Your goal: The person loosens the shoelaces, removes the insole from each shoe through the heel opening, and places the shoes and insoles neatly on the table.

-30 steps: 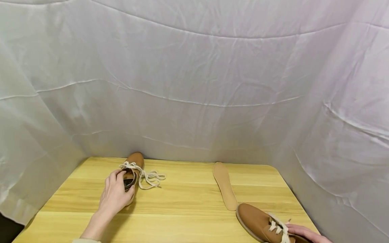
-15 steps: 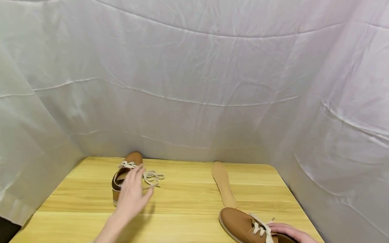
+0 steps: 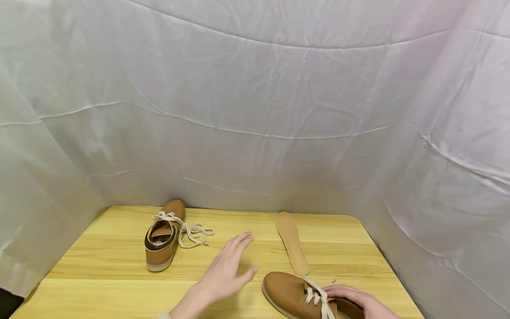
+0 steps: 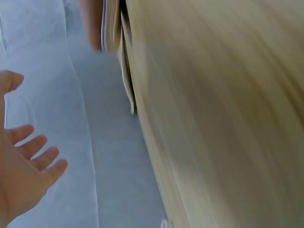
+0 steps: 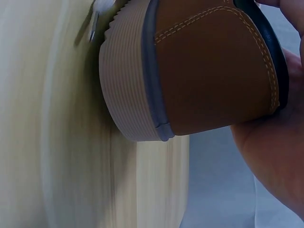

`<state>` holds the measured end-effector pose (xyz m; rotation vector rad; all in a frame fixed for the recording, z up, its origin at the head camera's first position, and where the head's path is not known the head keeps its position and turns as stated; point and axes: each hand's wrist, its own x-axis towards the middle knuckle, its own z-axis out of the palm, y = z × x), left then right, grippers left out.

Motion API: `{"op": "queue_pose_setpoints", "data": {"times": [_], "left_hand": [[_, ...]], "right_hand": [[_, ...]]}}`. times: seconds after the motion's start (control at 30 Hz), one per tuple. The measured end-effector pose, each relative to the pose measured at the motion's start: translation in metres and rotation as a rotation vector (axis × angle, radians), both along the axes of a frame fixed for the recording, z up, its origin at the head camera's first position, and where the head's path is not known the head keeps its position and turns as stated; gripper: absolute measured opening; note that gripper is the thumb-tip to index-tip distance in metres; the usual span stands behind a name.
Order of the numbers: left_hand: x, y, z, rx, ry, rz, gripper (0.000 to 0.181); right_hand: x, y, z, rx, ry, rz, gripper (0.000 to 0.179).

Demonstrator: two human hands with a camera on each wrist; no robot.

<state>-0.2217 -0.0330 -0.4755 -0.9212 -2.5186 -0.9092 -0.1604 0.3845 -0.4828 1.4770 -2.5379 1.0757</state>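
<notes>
In the head view my left hand (image 3: 223, 272) is in the air over the middle of the table, fingers spread and holding nothing. The left wrist view also shows this hand (image 4: 23, 166) with its fingers apart. My right hand (image 3: 358, 299) grips the collar of a brown lace-up shoe (image 3: 283, 290) at the front right, toe pointing left. Up close in the right wrist view, the heel of that shoe (image 5: 213, 71) shows a ridged sole tilted toward the tabletop. A matching brown shoe (image 3: 160, 256) stands at the left, laces loose, its dark-lined opening toward me.
A tan insole (image 3: 292, 243) lies flat behind the right shoe. Cream laces (image 3: 195, 235) trail across the wooden table (image 3: 119, 297) from the left shoe. Pale grey cloth (image 3: 247, 168) hangs around the back and sides.
My left hand has left the opening of the left shoe and moved right, toward the other shoe. The right hand has carried its shoe leftward.
</notes>
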Motion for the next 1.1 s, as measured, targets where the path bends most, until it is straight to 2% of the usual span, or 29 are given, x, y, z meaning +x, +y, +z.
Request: {"op": "queue_pose_setpoints", "data": {"times": [0.1, 0.2, 0.3, 0.4, 0.57, 0.63, 0.7, 0.83, 1.1], "left_hand": [[0.003, 0.009, -0.001, -0.059, -0.005, -0.083, 0.074], [0.006, 0.016, -0.003, -0.156, -0.026, -0.168, 0.074], [0.009, 0.016, -0.006, -0.257, -0.048, -0.249, 0.072], [0.010, 0.012, -0.009, -0.322, -0.078, -0.294, 0.071], [0.011, -0.001, -0.011, -0.359, -0.127, -0.277, 0.068], [0.010, -0.006, -0.011, -0.364, -0.127, -0.255, 0.067], [0.010, -0.012, -0.010, -0.365, -0.124, -0.235, 0.067], [0.009, -0.026, -0.010, -0.360, -0.128, -0.200, 0.066], [0.006, -0.052, -0.009, -0.344, -0.170, -0.135, 0.065]], "right_hand": [[-0.003, -0.015, 0.004, -0.011, -0.052, 0.011, 0.072], [-0.006, -0.031, 0.008, -0.024, -0.118, 0.009, 0.073], [-0.007, -0.046, 0.011, -0.032, -0.192, -0.005, 0.071], [-0.009, -0.060, 0.013, -0.028, -0.274, -0.020, 0.068], [-0.015, -0.080, 0.016, -0.031, -0.430, -0.021, 0.061], [-0.019, -0.087, 0.017, -0.024, -0.439, -0.016, 0.061], [-0.023, -0.094, 0.017, -0.021, -0.434, -0.009, 0.063], [-0.035, -0.106, 0.017, 0.001, -0.343, -0.007, 0.065], [-0.059, -0.132, 0.018, 0.028, -0.315, -0.003, 0.064]]}}
